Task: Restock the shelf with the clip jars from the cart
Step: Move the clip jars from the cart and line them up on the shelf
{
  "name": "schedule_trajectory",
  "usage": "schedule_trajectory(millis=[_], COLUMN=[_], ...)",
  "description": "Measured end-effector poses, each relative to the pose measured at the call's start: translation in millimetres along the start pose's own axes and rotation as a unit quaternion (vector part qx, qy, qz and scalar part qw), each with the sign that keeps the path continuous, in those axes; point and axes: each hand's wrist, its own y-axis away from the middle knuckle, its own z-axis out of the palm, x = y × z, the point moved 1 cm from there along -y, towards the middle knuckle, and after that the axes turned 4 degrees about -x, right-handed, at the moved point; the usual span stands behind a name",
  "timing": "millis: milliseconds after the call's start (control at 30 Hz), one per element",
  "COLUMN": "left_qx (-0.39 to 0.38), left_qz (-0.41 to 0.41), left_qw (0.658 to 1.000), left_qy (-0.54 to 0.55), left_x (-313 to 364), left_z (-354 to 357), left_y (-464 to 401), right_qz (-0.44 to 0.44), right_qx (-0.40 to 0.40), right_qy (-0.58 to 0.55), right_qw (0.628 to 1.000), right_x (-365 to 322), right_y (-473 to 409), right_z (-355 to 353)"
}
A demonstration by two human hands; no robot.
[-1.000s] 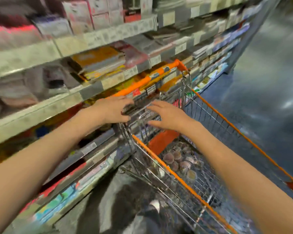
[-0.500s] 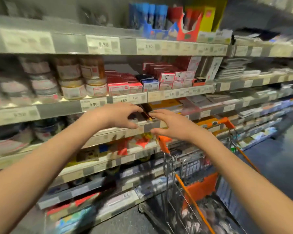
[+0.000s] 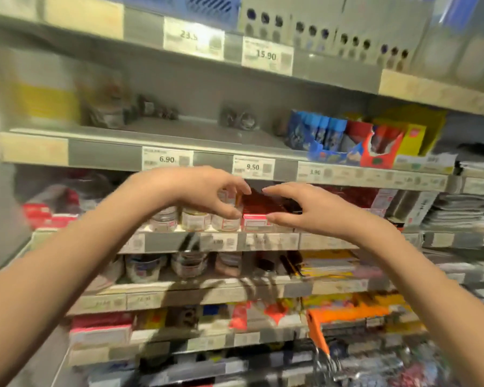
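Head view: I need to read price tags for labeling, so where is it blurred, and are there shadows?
Head view: edges and lower shelves smear with motion blur; the 9.50 tag reads clearly; arm shadows fall on the shelf edge below both hands.

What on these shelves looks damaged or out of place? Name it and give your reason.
The red display box on the shelf above the hands has a ragged, torn front edge, unlike the blue box beside it. Otherwise the picture is too blurred to judge. Both hands, left and right, hold nothing.
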Motion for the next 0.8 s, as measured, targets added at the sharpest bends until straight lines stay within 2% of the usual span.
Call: schedule_trajectory(millis=[333, 633, 800], left_qx=[0.049, 0.065, 0.055], left_qz=[-0.029, -0.090, -0.120], left_qw=[0.998, 0.993, 0.991], left_qy=[-0.015, -0.037, -0.030], left_x=[-10.7, -27.5, -47.8], left_z=[-67.0, -91.5, -92.9], left_y=[-20.2, -47.1, -60.5], right_qz=[-0.060, -0.073, -0.065], right_qx=[0.087, 0.069, 0.031], right_qy=[0.036, 0.067, 0.036], right_qw=[0.994, 0.993, 0.997], right_x=[20.3, 48.9, 63.7], right_y=[-56.9, -116.2, -144.7], right_z=[-55.0, -72.5, -70.6])
